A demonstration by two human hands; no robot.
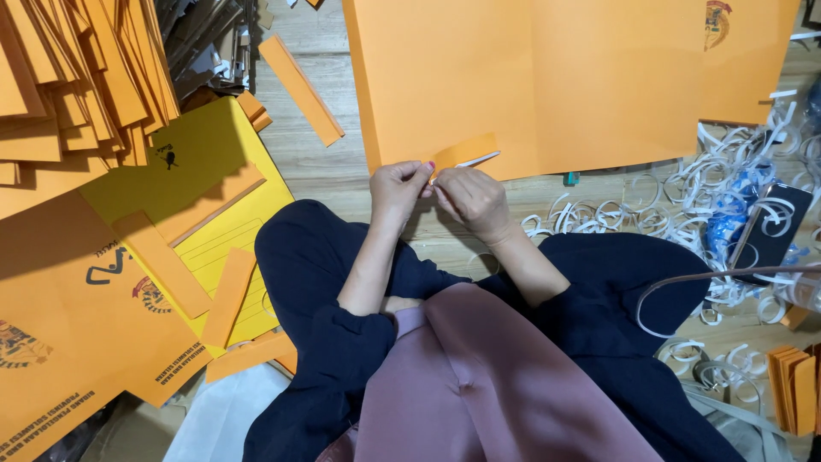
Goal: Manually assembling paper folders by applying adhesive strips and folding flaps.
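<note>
Two hands pinch a small orange paper strip over the near edge of a big orange sheet.

The left hand [398, 190] and right hand [471, 198] sit close together, fingertips nearly touching, both pinched on the orange paper strip [463, 151], a flat, short rectangle in the same orange as the sheet beneath, with a thin white backing strip [481, 159] peeling off its lower edge. The strip's long axis runs left to right, tilted slightly upward toward the right, its free end pointing away from the hands to the upper right. It lies over the lower edge of the large orange sheet [530, 77] spread on the wooden floor [316, 162]. Right of the hands is a heap of curled white backing strips [676, 214] with a dark phone [774, 231] on it; to the left, stacked orange folders [68, 77] and a yellow folder [197, 171].
</note>
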